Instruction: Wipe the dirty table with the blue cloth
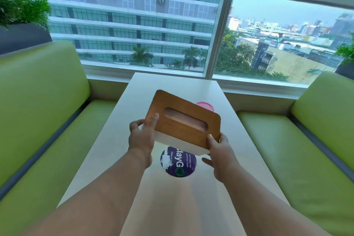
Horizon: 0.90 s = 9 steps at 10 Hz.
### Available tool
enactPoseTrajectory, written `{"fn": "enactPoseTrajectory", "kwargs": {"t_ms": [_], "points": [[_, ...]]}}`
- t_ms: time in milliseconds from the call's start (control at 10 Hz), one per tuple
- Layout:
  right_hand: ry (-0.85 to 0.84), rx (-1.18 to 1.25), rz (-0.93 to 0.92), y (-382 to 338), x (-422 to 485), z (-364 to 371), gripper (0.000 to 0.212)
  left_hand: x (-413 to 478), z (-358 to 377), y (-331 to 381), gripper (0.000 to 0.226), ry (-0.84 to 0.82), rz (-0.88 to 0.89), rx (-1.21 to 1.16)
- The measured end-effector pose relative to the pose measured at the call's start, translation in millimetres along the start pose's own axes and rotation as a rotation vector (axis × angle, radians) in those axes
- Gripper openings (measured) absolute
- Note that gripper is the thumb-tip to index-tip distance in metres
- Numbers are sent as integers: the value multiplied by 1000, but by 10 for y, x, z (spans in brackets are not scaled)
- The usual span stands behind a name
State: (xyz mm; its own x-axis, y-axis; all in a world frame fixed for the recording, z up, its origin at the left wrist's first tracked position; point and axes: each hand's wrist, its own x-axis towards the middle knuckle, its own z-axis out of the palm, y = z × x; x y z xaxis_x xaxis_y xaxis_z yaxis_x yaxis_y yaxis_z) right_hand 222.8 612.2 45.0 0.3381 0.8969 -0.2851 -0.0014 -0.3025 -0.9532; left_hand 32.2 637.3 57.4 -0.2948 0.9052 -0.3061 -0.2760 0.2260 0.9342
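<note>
A white tissue box with a wooden slotted lid point(183, 120) is held tilted above the white table point(118, 140). My left hand point(142, 136) grips its left end, thumb on the lid. My right hand point(220, 154) grips its right near corner, thumb on the lid edge and fingers under the box. No blue cloth is in view.
A round purple sticker point(179, 163) lies on the table under the box. A pink lid or cup point(205, 105) peeks out behind the box. Green benches stand left point(44, 120) and right point(306, 149). A window wall closes the far end.
</note>
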Motion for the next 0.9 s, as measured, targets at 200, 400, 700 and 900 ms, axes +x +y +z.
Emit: {"fn": "enactPoseTrajectory", "kwargs": {"t_ms": [200, 400, 700, 900], "points": [[98, -201, -74, -116, 271, -112, 41, 92, -35, -279, 38, 13, -72, 163], [119, -223, -32, -49, 454, -151, 37, 134, 11, -319, 22, -22, -80, 177], [67, -229, -92, 72, 457, -177, 37, 149, -1, -391, 30, -64, 13, 320], [117, -268, -72, 36, 186, -248, 57, 69, -144, -368, 59, 10, 38, 445]]}}
